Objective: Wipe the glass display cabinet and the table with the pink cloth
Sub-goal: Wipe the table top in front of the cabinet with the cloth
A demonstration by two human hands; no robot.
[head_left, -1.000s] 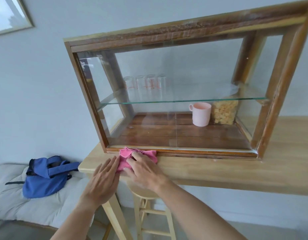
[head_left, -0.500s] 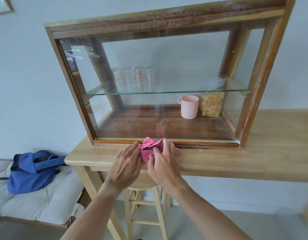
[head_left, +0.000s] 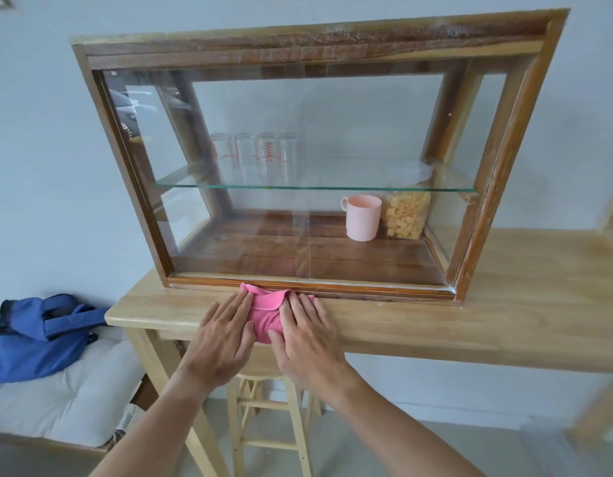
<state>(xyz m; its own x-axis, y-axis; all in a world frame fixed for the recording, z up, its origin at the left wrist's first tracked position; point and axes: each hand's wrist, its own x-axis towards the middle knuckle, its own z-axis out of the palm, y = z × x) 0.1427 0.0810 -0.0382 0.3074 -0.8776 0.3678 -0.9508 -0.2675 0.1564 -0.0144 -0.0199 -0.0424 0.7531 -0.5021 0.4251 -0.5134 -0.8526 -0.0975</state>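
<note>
Left hand [head_left: 222,339] and right hand [head_left: 307,333] lying flat, fingers spread, pressing the pink cloth [head_left: 265,313] at the table [head_left: 504,304] front edge, cloth touching the glass display cabinet [head_left: 315,39] base.

Item count: one glass display cabinet [head_left: 319,43], one counter [head_left: 504,304], one pink cloth [head_left: 265,313], two hands (left [head_left: 222,342], right [head_left: 307,339]). Inside the cabinet: four clear glasses [head_left: 253,156], one pink mug [head_left: 363,217], one bag of snacks [head_left: 406,215], one glass shelf [head_left: 315,187]. Below: one stool [head_left: 263,425], one blue bag [head_left: 40,335].
</note>
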